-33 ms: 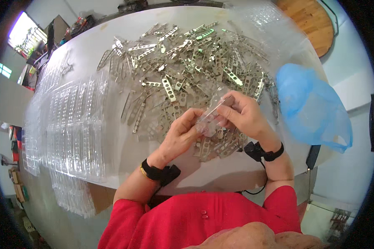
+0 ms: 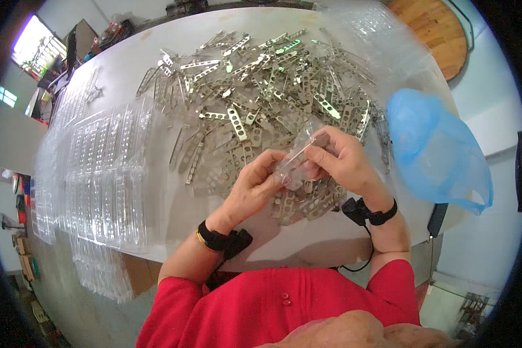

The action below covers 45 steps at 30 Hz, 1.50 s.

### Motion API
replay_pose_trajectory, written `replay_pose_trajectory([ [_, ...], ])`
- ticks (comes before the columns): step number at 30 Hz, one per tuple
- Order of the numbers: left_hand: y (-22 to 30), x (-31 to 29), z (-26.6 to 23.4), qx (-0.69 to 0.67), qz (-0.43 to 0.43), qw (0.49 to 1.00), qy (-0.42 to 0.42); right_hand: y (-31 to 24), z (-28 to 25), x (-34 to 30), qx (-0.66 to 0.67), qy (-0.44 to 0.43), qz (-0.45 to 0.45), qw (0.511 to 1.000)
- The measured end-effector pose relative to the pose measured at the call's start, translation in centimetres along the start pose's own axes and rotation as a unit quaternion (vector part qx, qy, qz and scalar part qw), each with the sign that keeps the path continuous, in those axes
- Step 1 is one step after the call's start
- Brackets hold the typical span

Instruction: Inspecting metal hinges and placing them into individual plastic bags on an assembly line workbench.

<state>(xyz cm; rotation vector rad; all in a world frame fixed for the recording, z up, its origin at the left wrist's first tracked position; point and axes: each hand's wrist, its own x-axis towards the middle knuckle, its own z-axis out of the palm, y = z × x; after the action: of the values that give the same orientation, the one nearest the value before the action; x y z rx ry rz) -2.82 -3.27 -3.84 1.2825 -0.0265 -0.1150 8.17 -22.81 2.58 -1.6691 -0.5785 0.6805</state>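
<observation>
Between my two hands is a small clear plastic bag [image 2: 293,164], crinkled and tilted up to the right. A thin metal strip [image 2: 319,140] shows at its upper end, under my right fingers; whether it lies inside the plastic I cannot tell. My left hand [image 2: 254,181] is closed in a pinch on the bag's lower end. Thumb and fingers of my right hand [image 2: 343,160] grip the upper end and the strip. Just beneath and beyond both hands spreads a loose pile of flat metal pieces with round holes [image 2: 236,124], partly hidden by my hands.
Stacked clear plastic trays with long ridged slots [image 2: 101,174] cover the table's left side. A blue plastic bag [image 2: 435,148] lies at the right edge. More clear plastic sheeting [image 2: 383,40] sits at the far right. A black cable [image 2: 370,252] hangs from my right wristband.
</observation>
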Motion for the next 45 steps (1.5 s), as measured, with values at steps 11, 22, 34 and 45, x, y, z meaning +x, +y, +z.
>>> replay_pose_trajectory([
  [11, -0.4, 0.3, -0.4, 0.033, 0.076, 0.991, 0.1, -0.1, -0.4, 0.1, 0.088, -0.017, 0.046, 0.995],
  [22, -0.7, 0.7, -0.6, -0.015, 0.071, 0.988, 0.139, -0.6, -1.0, -0.1, 0.09, 0.011, 0.005, 0.996],
  [34, -0.9, 0.9, -0.1, 0.011, 0.043, 0.987, 0.152, 0.1, -0.9, 0.4, 0.13, 0.044, 0.016, 0.99],
  [45, -0.3, 1.1, -1.1, 0.011, 0.085, 0.97, 0.226, -0.9, -2.0, -0.1, 0.069, 0.111, -0.04, 0.991],
])
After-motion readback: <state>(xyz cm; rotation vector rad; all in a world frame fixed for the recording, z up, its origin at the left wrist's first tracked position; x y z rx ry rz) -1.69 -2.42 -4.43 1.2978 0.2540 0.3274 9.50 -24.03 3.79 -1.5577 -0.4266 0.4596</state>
